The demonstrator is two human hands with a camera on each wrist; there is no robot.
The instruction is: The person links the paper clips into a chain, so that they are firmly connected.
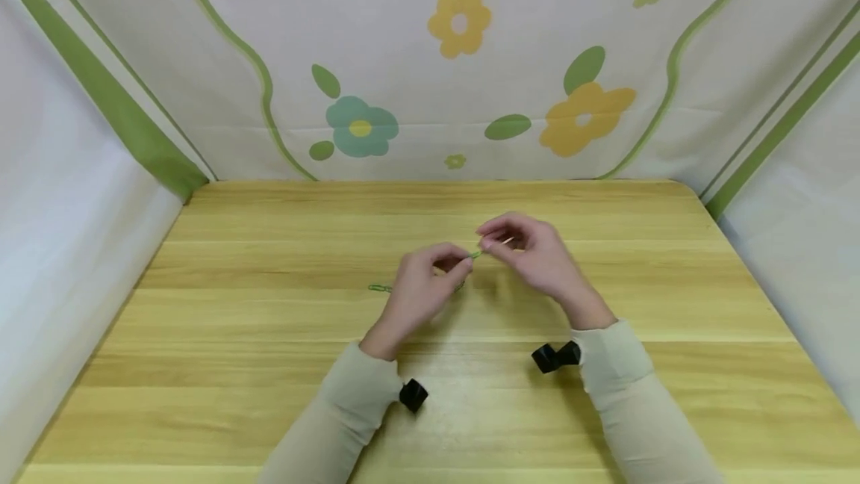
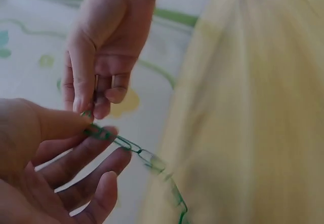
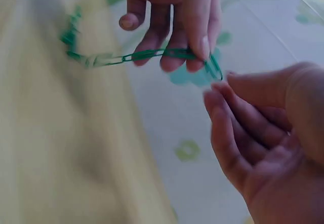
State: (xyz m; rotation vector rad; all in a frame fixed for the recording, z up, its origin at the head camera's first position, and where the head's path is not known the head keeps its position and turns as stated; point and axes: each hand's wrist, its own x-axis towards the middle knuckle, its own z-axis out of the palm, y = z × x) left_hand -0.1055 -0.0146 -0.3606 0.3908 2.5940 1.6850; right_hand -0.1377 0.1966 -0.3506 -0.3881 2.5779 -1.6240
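Note:
In the head view, my left hand (image 1: 425, 282) pinches a chain of green paper clips (image 1: 379, 288) between thumb and forefinger, above the wooden table. The chain (image 2: 128, 144) runs back across the left fingers and droops in a curve, its far part blurred. One end clip (image 3: 216, 68) sticks out past the left thumb toward my right hand (image 1: 531, 252). The right thumb and forefinger are right at that clip's end, the other fingers curled. I cannot tell whether they grip it. My left hand blocks part of the chain in the head view.
The wooden table (image 1: 222, 364) lies under both hands. Behind it hangs a white cloth (image 1: 403, 43) printed with flowers, and white cloth walls (image 1: 74, 193) stand on both sides. Black wrist cameras (image 1: 413, 395) sit at both cuffs.

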